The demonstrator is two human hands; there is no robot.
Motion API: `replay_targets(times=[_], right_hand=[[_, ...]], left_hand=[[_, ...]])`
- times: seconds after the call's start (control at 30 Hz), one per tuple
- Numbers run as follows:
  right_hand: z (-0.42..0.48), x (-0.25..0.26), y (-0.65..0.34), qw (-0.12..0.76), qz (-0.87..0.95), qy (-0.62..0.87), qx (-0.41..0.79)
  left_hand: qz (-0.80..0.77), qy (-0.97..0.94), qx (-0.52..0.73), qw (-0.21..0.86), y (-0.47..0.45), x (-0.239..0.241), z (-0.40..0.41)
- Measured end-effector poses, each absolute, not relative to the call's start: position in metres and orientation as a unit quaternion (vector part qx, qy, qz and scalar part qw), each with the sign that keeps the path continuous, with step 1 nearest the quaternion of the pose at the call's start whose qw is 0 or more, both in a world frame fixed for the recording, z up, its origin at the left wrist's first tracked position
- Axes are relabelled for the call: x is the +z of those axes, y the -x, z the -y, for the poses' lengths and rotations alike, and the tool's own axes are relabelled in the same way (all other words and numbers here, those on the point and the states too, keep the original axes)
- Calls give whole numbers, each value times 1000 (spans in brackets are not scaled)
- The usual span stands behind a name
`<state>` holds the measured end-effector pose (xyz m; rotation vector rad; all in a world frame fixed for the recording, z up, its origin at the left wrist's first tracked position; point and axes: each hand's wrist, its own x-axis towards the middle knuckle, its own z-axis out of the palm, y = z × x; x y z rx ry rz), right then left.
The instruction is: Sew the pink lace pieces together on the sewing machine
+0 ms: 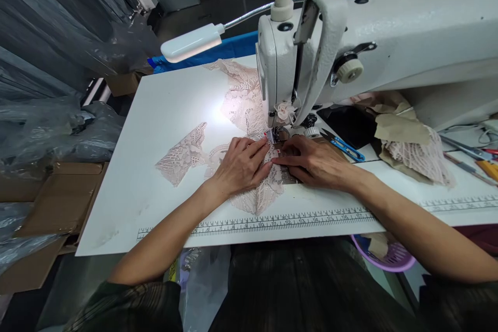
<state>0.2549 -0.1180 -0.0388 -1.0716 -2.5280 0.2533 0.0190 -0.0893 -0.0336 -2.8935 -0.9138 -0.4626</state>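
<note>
A piece of pale pink lace fabric lies spread on the white sewing table and runs under the presser foot of a white sewing machine. My left hand lies flat on the lace just left of the foot, fingers stretched toward it. My right hand rests palm down on the lace to the right of the foot, its fingertips meeting those of the left hand. More lace trails away behind the needle.
Blue-handled thread snips lie right of the needle plate. Beige paper and more lace are piled under the machine arm. A gooseneck lamp lights the table. A ruler strip edges the front. Cardboard boxes stand at left, a purple basket below.
</note>
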Motion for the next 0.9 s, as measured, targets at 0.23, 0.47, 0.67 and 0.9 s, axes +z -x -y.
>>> replay_targets(times=[0.23,0.47,0.67,0.9], right_hand=[[124,-38,-251,200,895,389,86],[125,-38,-249,201,894,390,87],[124,-37,-246,185,892,405,77],[125,-38,-246,189,887,415,76]], left_hand=[[245,962,-120,-9,-19,-32,77],[247,960,-127,-30,-18,-29,67],[258,957,-128,-24,-17,-32,72],[265,951,-154,-28,-16,-38,71]])
